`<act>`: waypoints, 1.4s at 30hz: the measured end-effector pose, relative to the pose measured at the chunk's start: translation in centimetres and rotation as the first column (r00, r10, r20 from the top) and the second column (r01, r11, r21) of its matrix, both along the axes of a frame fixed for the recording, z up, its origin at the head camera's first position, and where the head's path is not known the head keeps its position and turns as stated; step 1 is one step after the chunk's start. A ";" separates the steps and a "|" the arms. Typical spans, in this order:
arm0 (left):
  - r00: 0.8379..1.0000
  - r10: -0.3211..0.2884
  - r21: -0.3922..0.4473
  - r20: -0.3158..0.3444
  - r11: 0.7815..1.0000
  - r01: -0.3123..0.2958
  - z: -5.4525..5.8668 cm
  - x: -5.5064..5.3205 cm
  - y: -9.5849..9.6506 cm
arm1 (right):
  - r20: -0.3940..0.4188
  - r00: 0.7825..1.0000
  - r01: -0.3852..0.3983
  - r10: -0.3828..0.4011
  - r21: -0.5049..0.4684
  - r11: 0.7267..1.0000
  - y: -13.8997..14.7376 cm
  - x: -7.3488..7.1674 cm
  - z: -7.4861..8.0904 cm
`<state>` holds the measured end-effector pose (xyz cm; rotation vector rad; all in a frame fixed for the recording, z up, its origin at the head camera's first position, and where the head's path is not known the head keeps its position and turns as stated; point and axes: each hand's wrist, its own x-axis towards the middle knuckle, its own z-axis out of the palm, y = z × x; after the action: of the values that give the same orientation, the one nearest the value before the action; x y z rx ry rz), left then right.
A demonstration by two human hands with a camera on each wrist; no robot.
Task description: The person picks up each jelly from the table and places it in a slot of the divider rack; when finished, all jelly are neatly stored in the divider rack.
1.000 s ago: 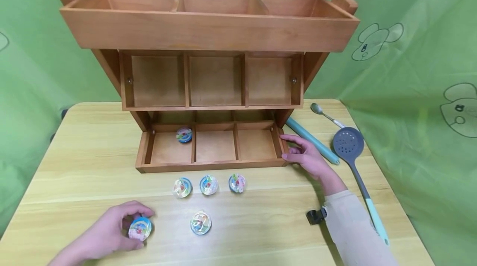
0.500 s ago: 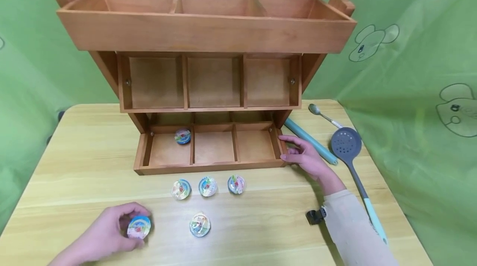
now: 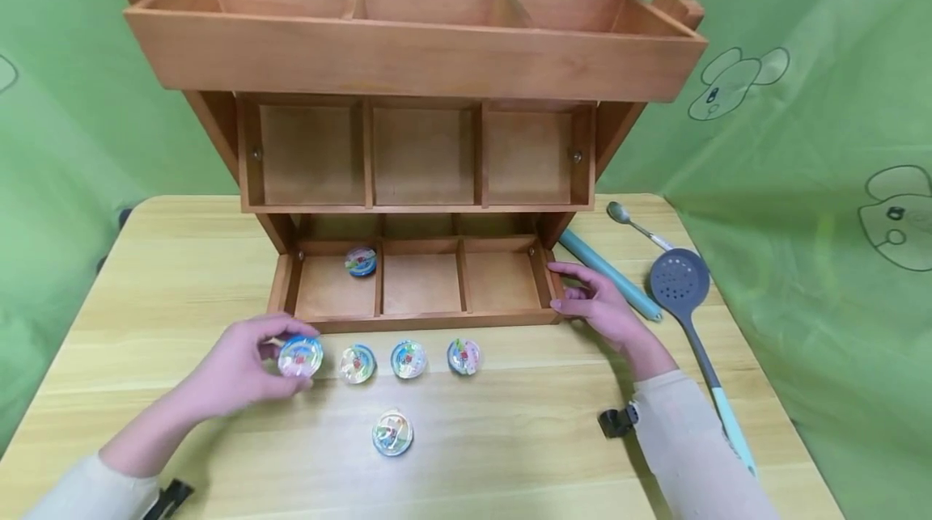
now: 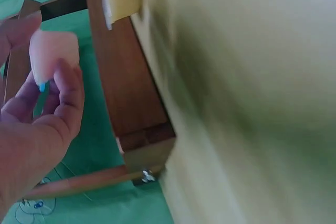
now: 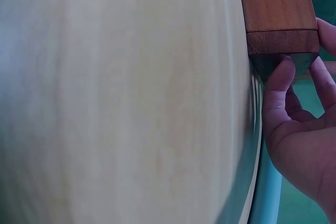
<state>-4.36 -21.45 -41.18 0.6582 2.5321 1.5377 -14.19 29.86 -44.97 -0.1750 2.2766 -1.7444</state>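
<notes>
My left hand (image 3: pixel 243 362) pinches a jelly cup (image 3: pixel 300 357) by its sides, its blue-rimmed printed lid facing up. In the left wrist view the cup's body (image 4: pixel 63 51) looks pale pink, held between thumb and fingers. It is in front of the lower left corner of a three-tier wooden rack (image 3: pixel 415 63). My right hand (image 3: pixel 600 306) holds the right end of the rack's bottom tray, and the right wrist view shows thumb and fingers at its end block (image 5: pixel 283 42). Another jelly cup (image 3: pixel 360 261) lies tilted in the bottom tray's left compartment.
On the table in front of the rack stand several jelly cups, three in a row (image 3: pixel 408 359) and one nearer (image 3: pixel 392 433). To the right lie a blue-green rod (image 3: pixel 607 273), a metal spoon (image 3: pixel 620 213) and a grey skimmer (image 3: pixel 679 281). Green cloth (image 3: pixel 815 180) hangs behind.
My left hand has moved forward and slightly right with the jelly cup, from the table's front left towards the rack's left corner. The right hand stays at the tray's end.
</notes>
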 end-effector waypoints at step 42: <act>0.934 0.223 -0.171 0.280 0.969 -0.180 -2.7 -9.8 5.6 | -0.011 1.000 0.005 -0.005 0.002 1.000 0.1 -0.2 -0.2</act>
<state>-14.12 -15.84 -43.90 0.1357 2.5054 1.3703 -14.40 29.98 -45.20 -0.1789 2.2879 -1.7478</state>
